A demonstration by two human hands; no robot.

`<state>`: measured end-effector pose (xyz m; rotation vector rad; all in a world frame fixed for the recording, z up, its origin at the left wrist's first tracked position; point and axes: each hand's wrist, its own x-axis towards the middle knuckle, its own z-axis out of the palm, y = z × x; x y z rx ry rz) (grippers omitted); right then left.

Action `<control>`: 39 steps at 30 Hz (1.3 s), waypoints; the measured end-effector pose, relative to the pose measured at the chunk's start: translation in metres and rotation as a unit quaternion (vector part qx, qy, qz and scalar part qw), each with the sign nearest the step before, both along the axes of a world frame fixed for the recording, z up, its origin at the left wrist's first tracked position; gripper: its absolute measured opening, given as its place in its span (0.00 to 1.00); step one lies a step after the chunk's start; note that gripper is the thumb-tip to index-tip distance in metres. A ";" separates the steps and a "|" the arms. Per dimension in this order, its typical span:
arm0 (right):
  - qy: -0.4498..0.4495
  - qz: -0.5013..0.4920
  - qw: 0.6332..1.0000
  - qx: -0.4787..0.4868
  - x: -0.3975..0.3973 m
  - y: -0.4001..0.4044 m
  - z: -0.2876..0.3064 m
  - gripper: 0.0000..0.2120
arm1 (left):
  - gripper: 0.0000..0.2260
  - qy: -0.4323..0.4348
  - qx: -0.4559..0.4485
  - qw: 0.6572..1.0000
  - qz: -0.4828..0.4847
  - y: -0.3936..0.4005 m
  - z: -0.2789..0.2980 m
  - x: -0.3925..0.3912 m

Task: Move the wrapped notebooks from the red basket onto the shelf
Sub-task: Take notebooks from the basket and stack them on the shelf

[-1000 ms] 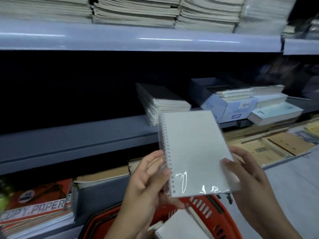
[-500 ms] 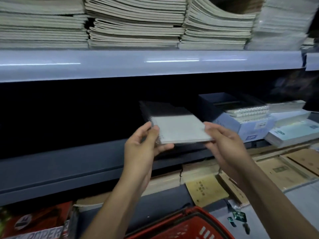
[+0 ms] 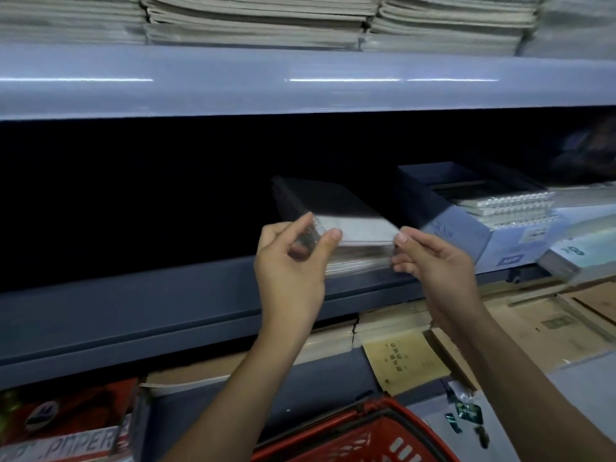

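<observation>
A wrapped spiral notebook (image 3: 360,230) with a pale cover lies flat on top of a stack of wrapped notebooks (image 3: 350,261) on the grey middle shelf (image 3: 166,295). My left hand (image 3: 293,258) pinches its left, spiral edge between thumb and fingers. My right hand (image 3: 433,261) touches its right edge with the fingertips. The back of the stack fades into the shelf's dark interior. The red basket (image 3: 360,435) shows only its rim at the bottom, below my arms; its contents are out of view.
An open blue box of spiral notebooks (image 3: 466,221) stands right of the stack, with pale packs (image 3: 583,251) beyond. Paper stacks (image 3: 266,21) fill the upper shelf. Brown envelopes (image 3: 406,361) and copy paper reams (image 3: 66,425) lie on the lowest level.
Both hands lifted the notebook from above the basket, turned it flat and brought it onto the stack on the middle shelf. The basket dropped toward the frame's bottom.
</observation>
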<state>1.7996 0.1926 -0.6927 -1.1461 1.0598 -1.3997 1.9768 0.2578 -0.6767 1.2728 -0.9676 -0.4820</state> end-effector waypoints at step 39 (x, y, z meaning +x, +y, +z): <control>0.522 0.213 0.777 0.280 -0.092 0.198 -0.212 0.11 | 0.19 0.026 0.530 0.838 -0.126 0.181 -0.266 -0.072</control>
